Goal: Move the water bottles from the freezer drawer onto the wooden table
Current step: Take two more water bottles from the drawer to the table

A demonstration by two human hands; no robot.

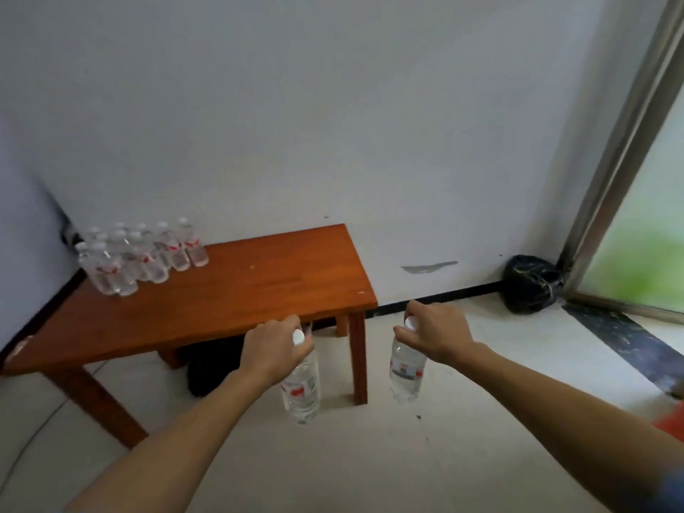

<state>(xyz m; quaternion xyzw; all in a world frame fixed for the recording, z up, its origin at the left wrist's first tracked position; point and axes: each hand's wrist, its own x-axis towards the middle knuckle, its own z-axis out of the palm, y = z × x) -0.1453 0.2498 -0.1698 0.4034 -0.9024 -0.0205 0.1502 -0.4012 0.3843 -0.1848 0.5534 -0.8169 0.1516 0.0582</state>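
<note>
My left hand grips a clear water bottle by its white-capped neck; the bottle hangs upright in front of the table's near right corner. My right hand grips a second water bottle the same way, hanging above the floor to the right of the table. The wooden table stands against the wall. Several water bottles with red labels stand clustered at its far left corner. The freezer drawer is out of view.
A black bag lies on the floor in the right corner beside a metal door frame. A dark object sits under the table. A thin cable runs over the floor at left. Something orange shows at the right edge.
</note>
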